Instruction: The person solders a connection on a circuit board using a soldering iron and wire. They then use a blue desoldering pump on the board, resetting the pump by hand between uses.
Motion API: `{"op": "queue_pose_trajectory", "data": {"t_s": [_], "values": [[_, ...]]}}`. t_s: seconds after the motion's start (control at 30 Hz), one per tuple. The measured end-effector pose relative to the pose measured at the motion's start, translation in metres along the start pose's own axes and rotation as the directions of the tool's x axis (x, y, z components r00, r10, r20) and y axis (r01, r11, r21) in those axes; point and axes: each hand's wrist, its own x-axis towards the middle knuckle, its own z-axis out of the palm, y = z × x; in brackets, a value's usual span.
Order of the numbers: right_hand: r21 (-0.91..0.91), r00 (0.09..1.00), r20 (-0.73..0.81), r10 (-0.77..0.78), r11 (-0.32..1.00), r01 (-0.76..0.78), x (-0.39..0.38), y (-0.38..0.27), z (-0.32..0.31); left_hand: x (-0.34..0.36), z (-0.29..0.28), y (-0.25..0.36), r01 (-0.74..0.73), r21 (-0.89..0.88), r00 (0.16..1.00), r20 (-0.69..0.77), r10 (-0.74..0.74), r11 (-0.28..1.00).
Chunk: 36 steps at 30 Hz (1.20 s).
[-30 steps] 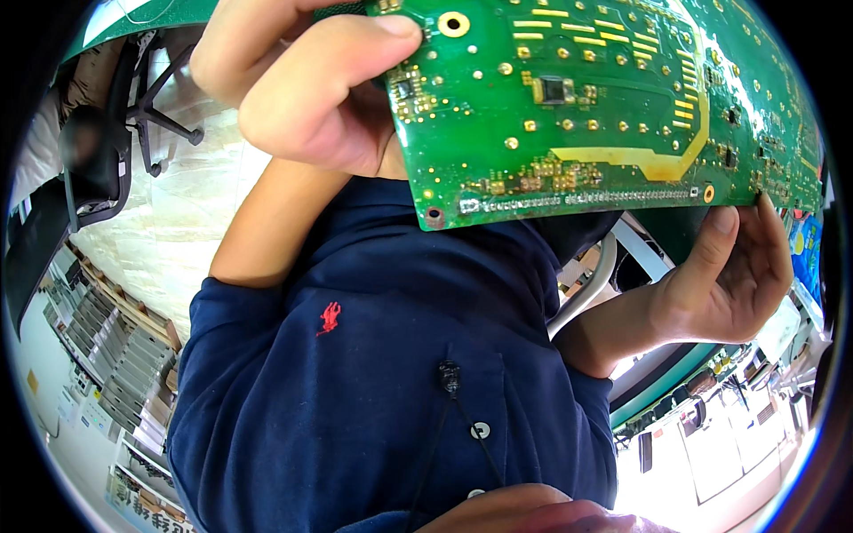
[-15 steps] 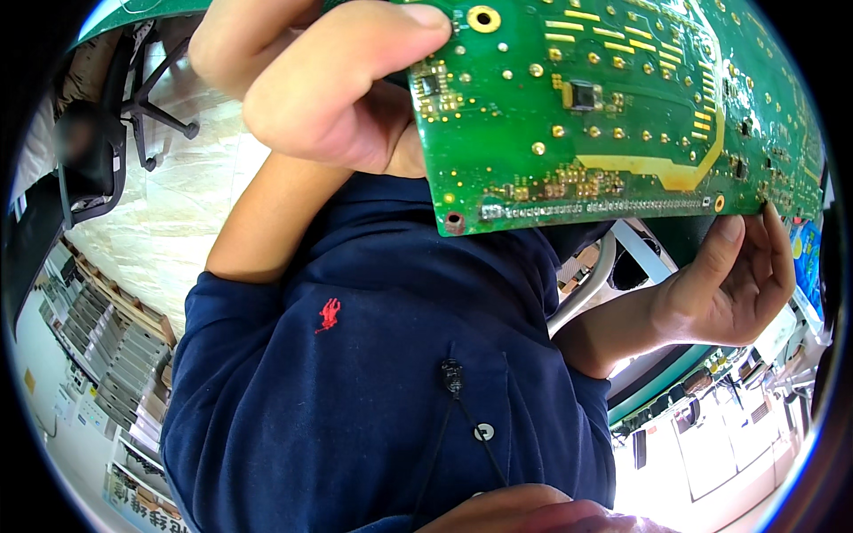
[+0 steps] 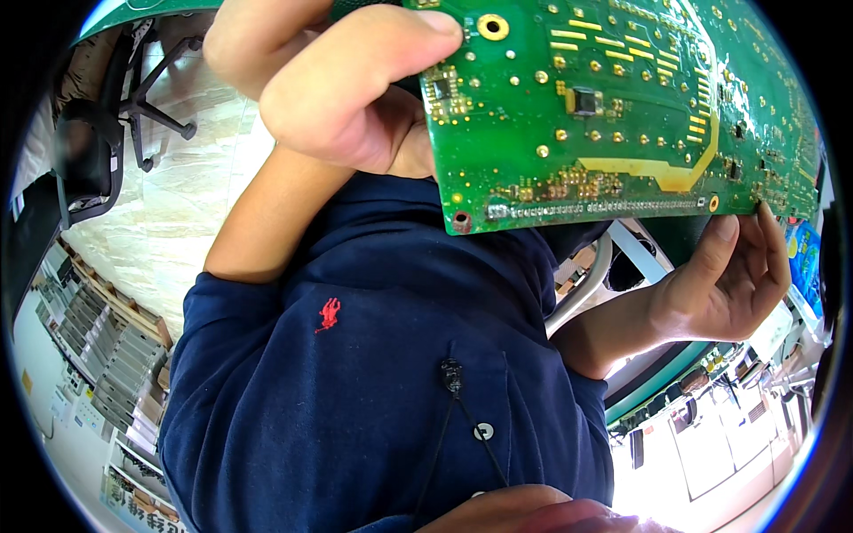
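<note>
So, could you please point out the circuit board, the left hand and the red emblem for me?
Circuit board (image 3: 626,108): head view, middle of its green face.
Left hand (image 3: 329,98): head view, middle of the hand.
Red emblem (image 3: 329,313): head view, its middle.

The left grip (image 3: 342,102) has shifted toward the right grip (image 3: 733,275), carrying its end of the green circuit board (image 3: 511,115) along. The board's corner (image 3: 461,222) beneath the left grip sits slightly lower, and the gap between both grips has narrowed.
</note>
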Motion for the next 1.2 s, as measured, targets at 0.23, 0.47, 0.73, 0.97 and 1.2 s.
{"op": "queue_pose_trajectory", "data": {"t_s": [0.23, 0.47, 0.73, 0.97, 1.2], "values": [[0.201, 0.995, 0.104, 0.002, 0.979, -0.023, 0.014, 0.012, -0.019, 0.001, 0.048, -0.013, -0.095, 0.072, 0.884, -0.453, 0.118, 0.993], [0.263, 0.836, 0.024, 0.549, 0.803, -0.535, 0.058, 0.03, -0.054, 0.007, 0.047, 0.015, 0.075, 0.174, 0.913, -0.408, 0.002, 0.982], [0.576, 0.725, 0.102, 0.681, 0.554, -0.601, 0.084, 0.055, -0.07, 0.013, 0.028, 0.017, 0.138, 0.037, 0.967, -0.219, -0.126, 0.99], [0.442, 0.669, 0.117, 0.734, 0.564, -0.697, 0.1, 0.073, -0.082, 0.02, 0.015, 0.022, 0.204, -0.076, 0.968, -0.133, -0.213, 0.976], [0.218, 0.648, 0.244, 0.721, 0.61, -0.762, 0.119, 0.07, -0.089, 0.029, 0.006, 0.026, 0.2, -0.192, 0.971, -0.093, -0.221, 0.961]]}}
